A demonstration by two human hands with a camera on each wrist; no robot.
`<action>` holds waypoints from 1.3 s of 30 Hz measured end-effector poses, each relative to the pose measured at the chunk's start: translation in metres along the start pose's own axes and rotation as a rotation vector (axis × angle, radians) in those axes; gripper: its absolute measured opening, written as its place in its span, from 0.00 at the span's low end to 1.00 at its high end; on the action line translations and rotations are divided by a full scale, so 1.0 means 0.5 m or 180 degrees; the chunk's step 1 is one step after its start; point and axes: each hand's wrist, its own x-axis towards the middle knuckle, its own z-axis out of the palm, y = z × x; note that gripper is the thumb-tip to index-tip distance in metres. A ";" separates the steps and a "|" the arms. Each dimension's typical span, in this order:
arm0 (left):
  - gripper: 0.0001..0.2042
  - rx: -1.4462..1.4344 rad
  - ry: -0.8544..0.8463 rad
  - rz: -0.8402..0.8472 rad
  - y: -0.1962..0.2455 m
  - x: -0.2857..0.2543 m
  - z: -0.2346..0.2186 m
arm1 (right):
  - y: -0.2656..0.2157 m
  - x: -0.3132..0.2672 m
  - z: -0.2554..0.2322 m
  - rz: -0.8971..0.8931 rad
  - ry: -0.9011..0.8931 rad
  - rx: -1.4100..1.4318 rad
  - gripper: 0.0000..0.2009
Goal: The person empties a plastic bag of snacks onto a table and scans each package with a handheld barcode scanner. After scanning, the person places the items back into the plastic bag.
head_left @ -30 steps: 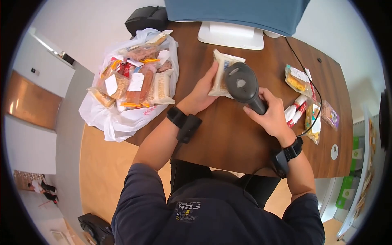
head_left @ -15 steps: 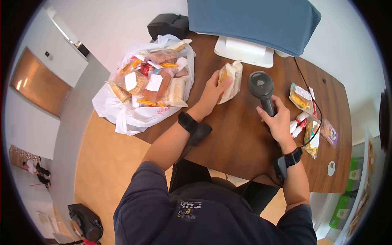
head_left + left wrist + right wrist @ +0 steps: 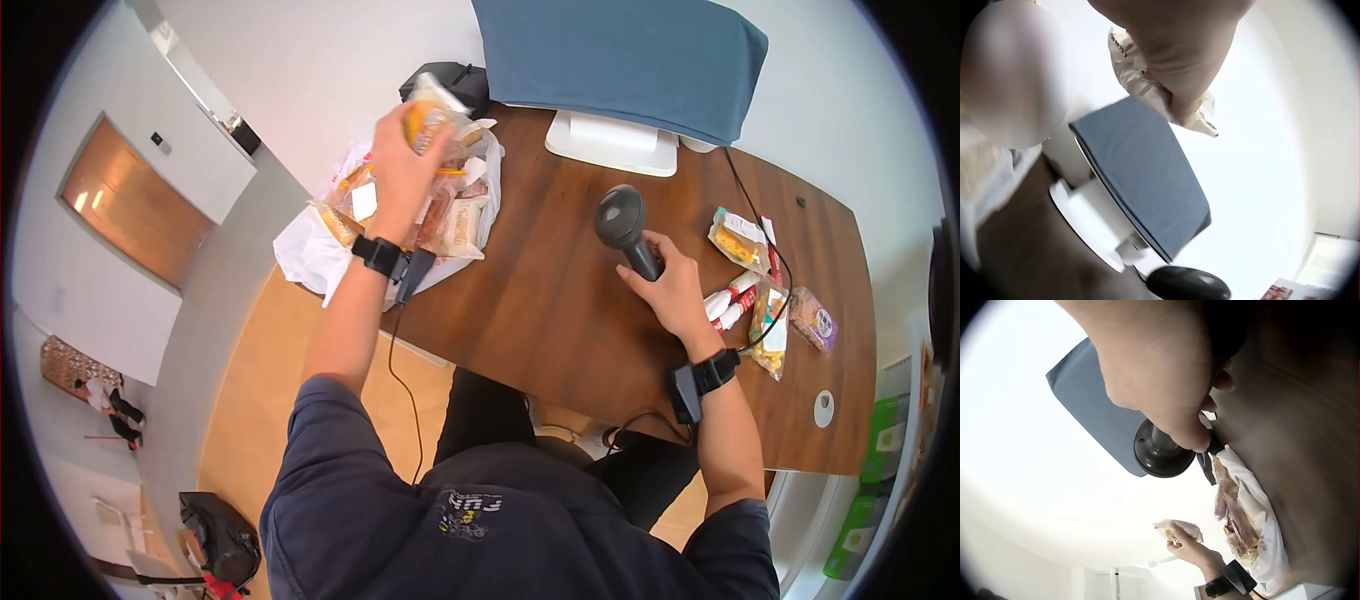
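My left hand grips a clear-and-cream food packet with yellowish contents, held up above the white plastic bag. In the left wrist view the fingers and thumb wrap the crinkled packet. Inside the bag lie several packaged snacks, some with white labels. Over the middle right of the table, my right hand holds a black handheld barcode scanner by its handle, its head pointing away from me. The right wrist view shows the scanner head beyond the thumb.
On the brown table, several snack packs lie at the right beside red-and-white wrapped sticks. A black cable runs past them. A cloth-covered screen on a white base stands at the back, a black device left of it.
My left hand has carried the packet from mid-table, beside the scanner, up and left over the bag. The right hand still holds the scanner, drawn back slightly from where the packet was.
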 end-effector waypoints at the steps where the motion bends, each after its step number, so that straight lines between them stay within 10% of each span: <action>1: 0.28 0.0006 0.0003 0.0028 -0.024 0.002 -0.009 | -0.002 -0.001 0.000 -0.0033 -0.0103 -0.0114 0.26; 7: 0.32 0.1869 -0.1038 -0.0806 -0.100 -0.040 -0.017 | -0.014 -0.008 0.002 -0.0202 -0.0343 -0.0410 0.27; 17: 0.35 0.2292 -0.0780 -0.0013 -0.048 -0.076 0.012 | -0.014 -0.010 0.001 -0.0217 -0.0526 -0.0647 0.26; 25: 0.23 -0.0336 -0.1166 0.0311 0.178 -0.185 0.118 | -0.001 -0.018 0.002 -0.0060 -0.0135 -0.0614 0.26; 27: 0.19 -0.2068 -0.2048 -0.1222 0.201 -0.236 0.167 | 0.003 -0.015 0.002 -0.0039 0.0017 -0.0528 0.25; 30: 0.16 -0.2905 -0.2505 -0.1851 0.246 -0.291 0.232 | 0.009 -0.012 0.002 0.0094 0.0205 -0.0354 0.25; 35: 0.16 -0.2616 -0.2803 -0.1313 0.320 -0.295 0.295 | 0.016 -0.011 0.006 0.0157 0.0431 -0.0357 0.24; 39: 0.22 -0.2954 -0.2064 0.0155 0.352 -0.268 0.377 | 0.027 -0.006 -0.001 0.0005 0.0784 -0.0621 0.24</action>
